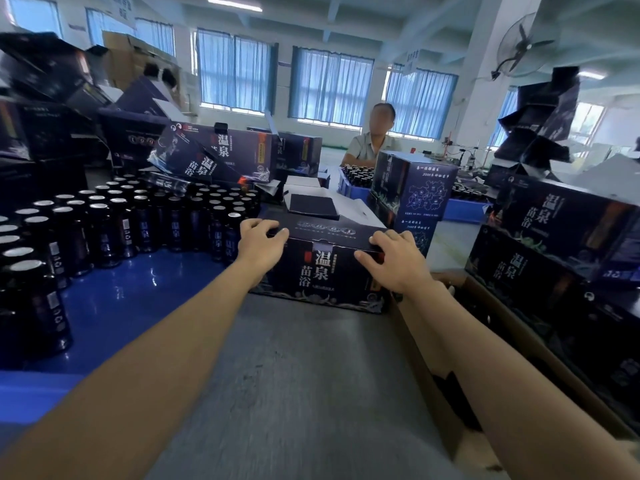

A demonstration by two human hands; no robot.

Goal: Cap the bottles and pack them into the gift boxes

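Note:
A dark gift box [322, 271] with white Chinese characters stands on the grey table in front of me, its lid flap folded down. My left hand [261, 239] rests on the box's top left corner, fingers spread over the lid and thumb down its front edge. My right hand [391, 259] presses on the top right corner, with its thumb on the front face. Several dark bottles [114, 226] with silver caps stand packed together on a blue surface at the left.
Stacks of matching gift boxes [561, 237] rise at the right and back left. An open brown carton [519, 358] sits at the right. A person [372, 140] sits across the table behind blue crates of bottles [356, 174]. A black pad [313, 206] lies behind my box.

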